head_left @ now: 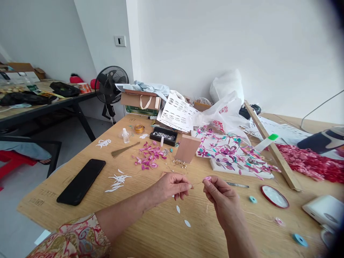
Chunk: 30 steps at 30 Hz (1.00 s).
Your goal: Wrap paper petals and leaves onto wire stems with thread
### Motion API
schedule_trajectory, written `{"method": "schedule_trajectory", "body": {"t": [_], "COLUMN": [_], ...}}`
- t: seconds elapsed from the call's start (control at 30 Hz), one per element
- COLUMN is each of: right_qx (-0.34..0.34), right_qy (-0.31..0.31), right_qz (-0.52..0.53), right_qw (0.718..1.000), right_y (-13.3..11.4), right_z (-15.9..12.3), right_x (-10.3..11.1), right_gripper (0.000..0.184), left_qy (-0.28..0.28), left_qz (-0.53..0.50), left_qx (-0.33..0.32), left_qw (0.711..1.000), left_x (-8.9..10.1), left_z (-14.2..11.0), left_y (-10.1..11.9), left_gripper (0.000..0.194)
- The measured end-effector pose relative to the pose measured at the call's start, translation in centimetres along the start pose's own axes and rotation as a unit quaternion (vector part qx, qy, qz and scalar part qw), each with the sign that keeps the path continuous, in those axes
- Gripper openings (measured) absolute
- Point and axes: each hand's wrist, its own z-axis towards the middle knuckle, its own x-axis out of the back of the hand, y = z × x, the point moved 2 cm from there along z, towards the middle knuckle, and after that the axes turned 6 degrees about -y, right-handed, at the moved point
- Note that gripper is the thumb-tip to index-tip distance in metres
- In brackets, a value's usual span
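Observation:
Between the thumb and finger of my right hand [221, 193] is a small pink petal [206, 178]. A thin wire or thread [198, 183] runs from it to my left hand [174, 185], whose fingertips pinch the other end. Both hands are held over the wooden table [150, 229]. White leaf-shaped paper pieces [187, 223] lie below them, and part of one shows by my left fingers. Loose pink petals [150, 156] are scattered beyond my left hand. Near them stands a small wooden block [187, 148] with white beads [179, 164] at its foot.
A black phone [81, 182] and white paper slivers [117, 182] lie on the left. Finished flower sprays [233, 152] rest at the back right, near a wooden bar [274, 150]. To the right are a round red-rimmed dish [274, 196], blue spools [300, 240] and pink material [309, 163].

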Motion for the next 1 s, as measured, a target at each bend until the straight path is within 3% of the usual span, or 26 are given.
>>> {"method": "schedule_trajectory", "body": {"t": [0.2, 0.27, 0.43, 0.6, 0.8, 1.0], "right_qx": [-0.011, -0.015, -0.025, -0.02, -0.002, 0.003], "right_qy": [-0.007, -0.02, -0.072, -0.085, -0.076, -0.095], "right_qz": [-0.006, -0.023, -0.092, -0.145, -0.183, -0.21], "right_qw": [1.0, 0.999, 0.993, 0.986, 0.98, 0.973], "right_y": [0.1, -0.1, -1.1, -1.8, -1.8, -1.8], "right_z": [-0.1, -0.1, -0.2, 0.0, 0.2, 0.4], "right_x": [0.1, 0.1, -0.1, -0.1, -0.5, -0.9], "right_gripper": [0.021, 0.022, 0.027, 0.029, 0.031, 0.026], "left_qy": [0.037, 0.054, 0.084, 0.072, 0.079, 0.054], "left_qz": [0.086, 0.167, 0.411, 0.478, 0.436, 0.367], "left_qx": [0.027, -0.009, -0.17, -0.17, -0.191, -0.15], "left_qw": [0.995, 0.984, 0.892, 0.859, 0.876, 0.917], "left_x": [0.2, 0.4, 0.6, 0.7, -0.2, -0.5], "left_z": [0.4, 0.5, 0.3, 0.5, 0.2, 0.8], "left_y": [0.0, 0.5, 2.2, 2.2, 2.1, 2.7], "left_gripper": [0.019, 0.014, 0.017, 0.018, 0.03, 0.014]}}
